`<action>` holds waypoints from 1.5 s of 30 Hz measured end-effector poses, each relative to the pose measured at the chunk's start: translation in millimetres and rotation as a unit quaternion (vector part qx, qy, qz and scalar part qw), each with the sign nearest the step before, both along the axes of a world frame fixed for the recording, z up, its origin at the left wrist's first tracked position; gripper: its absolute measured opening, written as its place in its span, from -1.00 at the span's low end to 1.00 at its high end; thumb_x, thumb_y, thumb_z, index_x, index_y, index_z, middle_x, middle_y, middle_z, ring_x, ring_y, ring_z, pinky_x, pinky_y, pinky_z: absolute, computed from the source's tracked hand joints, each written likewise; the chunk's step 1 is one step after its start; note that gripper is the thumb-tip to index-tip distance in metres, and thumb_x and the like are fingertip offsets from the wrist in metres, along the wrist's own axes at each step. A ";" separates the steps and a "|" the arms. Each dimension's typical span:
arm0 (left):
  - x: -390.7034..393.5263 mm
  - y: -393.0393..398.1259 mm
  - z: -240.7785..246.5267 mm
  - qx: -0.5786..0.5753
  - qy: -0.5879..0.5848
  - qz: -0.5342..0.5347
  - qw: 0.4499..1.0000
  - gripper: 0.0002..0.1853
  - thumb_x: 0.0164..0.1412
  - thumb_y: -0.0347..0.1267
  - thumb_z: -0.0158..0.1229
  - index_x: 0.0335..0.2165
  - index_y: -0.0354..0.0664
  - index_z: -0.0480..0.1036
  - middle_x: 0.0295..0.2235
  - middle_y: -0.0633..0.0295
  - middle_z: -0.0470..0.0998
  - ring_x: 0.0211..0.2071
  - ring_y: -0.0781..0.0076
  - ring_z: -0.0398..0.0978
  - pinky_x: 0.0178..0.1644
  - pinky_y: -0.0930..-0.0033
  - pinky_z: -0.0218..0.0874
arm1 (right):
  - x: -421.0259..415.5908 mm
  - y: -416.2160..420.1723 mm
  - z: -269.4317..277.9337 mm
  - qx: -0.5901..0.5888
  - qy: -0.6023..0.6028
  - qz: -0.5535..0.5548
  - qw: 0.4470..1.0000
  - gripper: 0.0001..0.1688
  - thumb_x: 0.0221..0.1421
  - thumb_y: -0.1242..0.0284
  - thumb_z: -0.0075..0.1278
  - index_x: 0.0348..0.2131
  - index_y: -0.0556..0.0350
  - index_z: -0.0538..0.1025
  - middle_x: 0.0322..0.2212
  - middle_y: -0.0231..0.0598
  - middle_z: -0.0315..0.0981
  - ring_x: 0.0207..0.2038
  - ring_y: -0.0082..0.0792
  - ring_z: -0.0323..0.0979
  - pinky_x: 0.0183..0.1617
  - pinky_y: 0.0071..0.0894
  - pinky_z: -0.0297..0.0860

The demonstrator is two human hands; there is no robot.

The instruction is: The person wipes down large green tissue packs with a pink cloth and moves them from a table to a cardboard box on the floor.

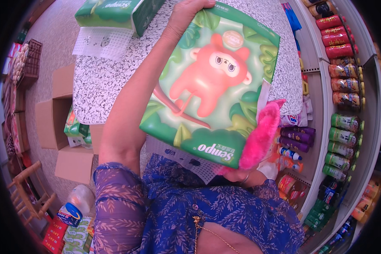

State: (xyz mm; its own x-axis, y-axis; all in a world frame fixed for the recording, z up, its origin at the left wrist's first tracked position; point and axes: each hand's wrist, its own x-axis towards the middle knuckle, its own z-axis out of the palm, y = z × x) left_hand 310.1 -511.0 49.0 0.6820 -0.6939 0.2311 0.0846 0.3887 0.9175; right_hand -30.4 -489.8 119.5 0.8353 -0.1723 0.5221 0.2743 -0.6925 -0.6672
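My left hand (199,4) grips the top edge of a green soft plastic tissue pack (209,73), printed with an orange cartoon creature. The pack is tilted above my lap, with a translucent dotted plastic flap (184,158) hanging below it. My right hand (238,175) is at the pack's lower right, closed around a pink fluffy item (263,133) that lies along the pack's side; most of its fingers are hidden. A similar green pack (106,14) rests on the speckled tabletop (96,85), at its far left, its own dotted flap spread out.
An open cardboard box (73,163) with more green packs (74,125) stands on the floor at left. Near it are a small wooden chair (31,193) and stacked goods (77,235). Shelves (317,92) of bottles (344,85) run along the right. A basket (33,60) is at far left.
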 end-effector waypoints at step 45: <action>-36.8 7.4 42.7 0.006 0.088 0.046 0.995 -0.84 0.02 -0.37 0.15 -0.62 -0.16 0.42 -0.62 0.42 0.41 -0.58 0.72 0.35 -0.51 0.63 0.16 | 84.8 -118.1 51.5 -0.192 0.070 -0.056 0.977 -0.61 0.08 0.48 -0.18 -0.10 0.28 0.43 -0.02 -0.07 0.30 0.12 -0.09 0.14 0.23 -0.17 -0.06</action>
